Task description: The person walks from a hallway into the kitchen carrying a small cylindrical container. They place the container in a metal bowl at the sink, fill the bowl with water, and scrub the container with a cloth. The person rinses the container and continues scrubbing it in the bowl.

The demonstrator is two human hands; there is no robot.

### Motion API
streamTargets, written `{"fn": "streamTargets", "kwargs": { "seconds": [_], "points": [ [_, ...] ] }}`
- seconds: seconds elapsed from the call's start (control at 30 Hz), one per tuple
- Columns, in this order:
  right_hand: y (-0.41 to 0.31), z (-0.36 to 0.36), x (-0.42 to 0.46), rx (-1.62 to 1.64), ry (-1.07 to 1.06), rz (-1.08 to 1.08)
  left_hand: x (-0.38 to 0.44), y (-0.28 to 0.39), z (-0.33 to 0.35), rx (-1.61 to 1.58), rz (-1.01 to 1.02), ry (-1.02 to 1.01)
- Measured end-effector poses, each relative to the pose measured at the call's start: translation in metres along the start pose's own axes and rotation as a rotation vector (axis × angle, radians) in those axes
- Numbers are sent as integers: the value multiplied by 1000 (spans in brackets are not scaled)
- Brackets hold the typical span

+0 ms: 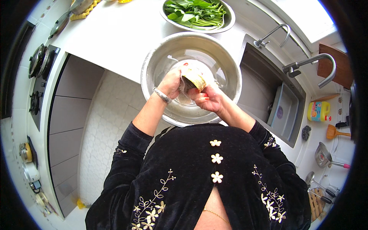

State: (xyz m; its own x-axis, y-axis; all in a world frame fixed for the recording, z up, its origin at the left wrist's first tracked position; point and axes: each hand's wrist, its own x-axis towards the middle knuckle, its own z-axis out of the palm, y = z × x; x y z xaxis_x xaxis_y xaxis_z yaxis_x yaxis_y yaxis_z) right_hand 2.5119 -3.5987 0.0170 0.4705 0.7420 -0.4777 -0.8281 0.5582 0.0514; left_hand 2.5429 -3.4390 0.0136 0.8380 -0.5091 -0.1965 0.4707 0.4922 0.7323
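A large metal basin (148, 86) with clear liquid in it stands at the counter edge before me. Over it, both hands grip a short yellowish object (198, 79) with a dark, hollow-looking side; it resembles a tin can, but its kind is not certain. My left hand (170, 83) holds its left side, with red-nailed fingertips at the top. From the lower right, my right hand (211, 98) has its fingers bent against the lower edge. Something greyish (184, 96) shows between the hands below the object, too blurred to name.
Behind the basin, a metal bowl (198, 30) holds leafy greens (195, 14). To the right is a sink (253, 77) with two faucets, a near one (310, 61) and a far one (273, 34), and a grey tub (283, 109). A gas stove (38, 83) lies left.
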Motion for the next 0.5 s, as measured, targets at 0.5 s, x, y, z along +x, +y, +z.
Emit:
{"fn": "streamTargets", "kwargs": {
  "seconds": [0.5],
  "points": [
    [-6,19,-9,-445,183,-602,-19,1,-4,-207,27,380]
  ]
}}
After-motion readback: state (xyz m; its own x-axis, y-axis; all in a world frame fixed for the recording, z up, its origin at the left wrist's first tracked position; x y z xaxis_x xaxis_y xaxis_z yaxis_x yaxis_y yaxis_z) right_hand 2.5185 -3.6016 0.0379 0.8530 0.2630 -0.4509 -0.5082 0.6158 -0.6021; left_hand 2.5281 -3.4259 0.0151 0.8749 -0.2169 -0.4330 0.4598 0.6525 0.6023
